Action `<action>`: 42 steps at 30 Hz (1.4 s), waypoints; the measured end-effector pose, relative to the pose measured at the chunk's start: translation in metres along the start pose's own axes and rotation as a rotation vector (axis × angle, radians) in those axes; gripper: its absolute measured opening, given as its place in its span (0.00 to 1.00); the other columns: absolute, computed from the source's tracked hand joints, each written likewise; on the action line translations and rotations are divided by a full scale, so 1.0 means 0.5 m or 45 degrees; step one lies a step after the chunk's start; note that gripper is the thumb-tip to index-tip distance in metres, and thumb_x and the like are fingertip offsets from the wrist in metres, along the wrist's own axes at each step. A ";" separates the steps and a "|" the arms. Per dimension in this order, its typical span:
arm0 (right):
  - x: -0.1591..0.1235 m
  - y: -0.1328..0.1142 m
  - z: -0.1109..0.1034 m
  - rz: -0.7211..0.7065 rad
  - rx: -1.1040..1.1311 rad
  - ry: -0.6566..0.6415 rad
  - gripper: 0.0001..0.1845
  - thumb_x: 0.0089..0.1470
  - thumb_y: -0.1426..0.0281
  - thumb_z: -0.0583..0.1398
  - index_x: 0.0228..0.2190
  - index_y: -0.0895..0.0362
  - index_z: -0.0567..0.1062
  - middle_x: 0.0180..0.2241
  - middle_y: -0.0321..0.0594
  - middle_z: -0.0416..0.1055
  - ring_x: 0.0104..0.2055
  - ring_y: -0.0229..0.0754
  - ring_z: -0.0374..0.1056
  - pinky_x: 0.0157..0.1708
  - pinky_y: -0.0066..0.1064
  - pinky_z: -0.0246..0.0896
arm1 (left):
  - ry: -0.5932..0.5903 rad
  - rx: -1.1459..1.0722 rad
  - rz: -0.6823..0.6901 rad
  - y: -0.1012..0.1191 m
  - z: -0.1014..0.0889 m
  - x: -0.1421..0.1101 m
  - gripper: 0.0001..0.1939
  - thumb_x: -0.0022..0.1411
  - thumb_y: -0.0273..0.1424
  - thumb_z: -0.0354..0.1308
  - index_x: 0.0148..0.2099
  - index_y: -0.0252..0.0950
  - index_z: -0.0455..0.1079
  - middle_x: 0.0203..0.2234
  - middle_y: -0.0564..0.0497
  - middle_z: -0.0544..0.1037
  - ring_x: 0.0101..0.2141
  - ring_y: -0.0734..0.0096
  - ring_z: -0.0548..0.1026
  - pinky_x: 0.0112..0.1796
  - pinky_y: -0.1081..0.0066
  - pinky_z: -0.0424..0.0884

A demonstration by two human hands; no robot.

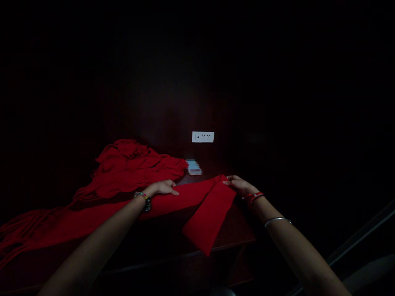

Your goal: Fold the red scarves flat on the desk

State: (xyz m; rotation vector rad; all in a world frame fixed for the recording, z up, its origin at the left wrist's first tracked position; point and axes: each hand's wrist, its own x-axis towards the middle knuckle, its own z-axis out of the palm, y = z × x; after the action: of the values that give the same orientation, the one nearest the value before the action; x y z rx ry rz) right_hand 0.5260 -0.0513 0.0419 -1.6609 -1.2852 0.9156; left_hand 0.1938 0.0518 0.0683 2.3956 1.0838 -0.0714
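Note:
A long red scarf (pixel 123 213) with a fringed left end stretches across a dark wooden table. Its right part is folded over at an angle, and the flap hangs past the table's front edge. My right hand (pixel 242 185) pinches the scarf at this fold, thumb on the near side. Farther left, my left hand (pixel 165 187) grips the scarf's far edge with the thumb lying on top of the cloth; its other fingers are partly hidden behind it. Behind the left hand lies a crumpled heap of red fringed cloth (pixel 129 164).
A blurred pale blue rectangular item (pixel 194 167) lies beside the heap near the wall. A white socket panel (pixel 203 137) is fixed to the dark wall. The table's front edge (pixel 228 245) runs below the scarf. At the lower right, a pale bar (pixel 361 236) slants through the dark.

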 end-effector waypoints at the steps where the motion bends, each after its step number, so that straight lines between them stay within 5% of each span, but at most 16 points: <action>1: 0.003 -0.003 -0.002 -0.058 0.005 0.020 0.11 0.48 0.69 0.57 0.36 0.61 0.67 0.31 0.45 0.71 0.31 0.39 0.68 0.29 0.29 0.64 | 0.069 0.054 0.007 -0.001 -0.009 0.005 0.17 0.47 0.42 0.52 0.33 0.33 0.67 0.28 0.52 0.73 0.28 0.72 0.68 0.26 0.77 0.62; 5: 0.029 -0.027 0.003 -0.156 -0.392 0.157 0.11 0.51 0.71 0.52 0.38 0.61 0.67 0.32 0.46 0.70 0.34 0.40 0.68 0.31 0.29 0.63 | 0.334 0.299 -0.037 0.020 -0.018 0.025 0.15 0.53 0.33 0.49 0.42 0.34 0.65 0.38 0.47 0.71 0.37 0.65 0.68 0.35 0.71 0.64; 11: 0.039 -0.052 0.061 -0.233 -0.736 0.275 0.23 0.46 0.76 0.55 0.47 0.63 0.63 0.46 0.52 0.61 0.48 0.45 0.59 0.46 0.35 0.53 | 0.565 0.581 0.194 0.101 0.064 0.053 0.23 0.58 0.23 0.39 0.56 0.37 0.55 0.53 0.43 0.59 0.51 0.59 0.58 0.50 0.60 0.53; 16: -0.047 -0.076 0.103 -0.832 -1.166 -0.232 0.26 0.48 0.79 0.51 0.50 0.56 0.61 0.49 0.46 0.58 0.50 0.42 0.55 0.48 0.35 0.51 | 0.259 0.540 0.179 0.108 0.108 0.074 0.25 0.62 0.40 0.35 0.60 0.41 0.48 0.59 0.48 0.47 0.57 0.55 0.45 0.52 0.51 0.44; 22: -0.095 -0.093 0.138 -0.907 -1.571 -0.378 0.17 0.52 0.78 0.48 0.43 0.54 0.66 0.45 0.46 0.63 0.48 0.48 0.54 0.43 0.46 0.51 | 0.317 0.500 0.261 0.079 0.136 0.061 0.25 0.62 0.43 0.33 0.60 0.45 0.45 0.60 0.50 0.45 0.58 0.56 0.42 0.53 0.51 0.40; 28: -0.092 -0.110 0.135 -0.918 -1.583 -0.360 0.16 0.47 0.79 0.51 0.39 0.58 0.69 0.40 0.47 0.63 0.44 0.47 0.55 0.44 0.44 0.51 | 0.297 0.475 0.291 0.077 0.135 0.055 0.23 0.63 0.41 0.33 0.60 0.48 0.46 0.60 0.53 0.45 0.58 0.58 0.43 0.53 0.51 0.40; 34: -0.156 -0.177 0.102 -1.085 -1.086 -0.511 0.14 0.40 0.83 0.51 0.29 0.59 0.70 0.39 0.42 0.60 0.43 0.39 0.57 0.46 0.33 0.53 | 0.281 0.442 0.285 0.077 0.135 0.059 0.23 0.63 0.41 0.34 0.60 0.48 0.44 0.60 0.53 0.44 0.58 0.57 0.42 0.53 0.50 0.41; 38: -0.177 -0.143 0.137 -1.045 -1.090 -0.594 0.18 0.41 0.82 0.52 0.37 0.59 0.69 0.44 0.44 0.60 0.47 0.41 0.56 0.49 0.35 0.51 | 0.309 0.460 0.337 0.074 0.134 0.052 0.23 0.63 0.40 0.35 0.60 0.46 0.48 0.59 0.51 0.47 0.58 0.56 0.44 0.52 0.50 0.43; 42: -0.164 -0.080 0.165 -0.997 -1.079 -0.455 0.28 0.47 0.76 0.52 0.52 0.57 0.57 0.52 0.48 0.54 0.54 0.44 0.48 0.52 0.40 0.46 | 0.411 0.433 0.460 0.067 0.120 0.035 0.21 0.63 0.35 0.36 0.56 0.40 0.56 0.56 0.48 0.57 0.55 0.62 0.54 0.52 0.58 0.49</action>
State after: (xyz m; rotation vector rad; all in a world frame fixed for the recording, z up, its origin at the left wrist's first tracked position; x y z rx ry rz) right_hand 0.4192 -0.1113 0.0507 -1.3364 -2.5590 0.1610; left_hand 0.2389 0.0172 0.0261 2.9513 0.7995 0.2867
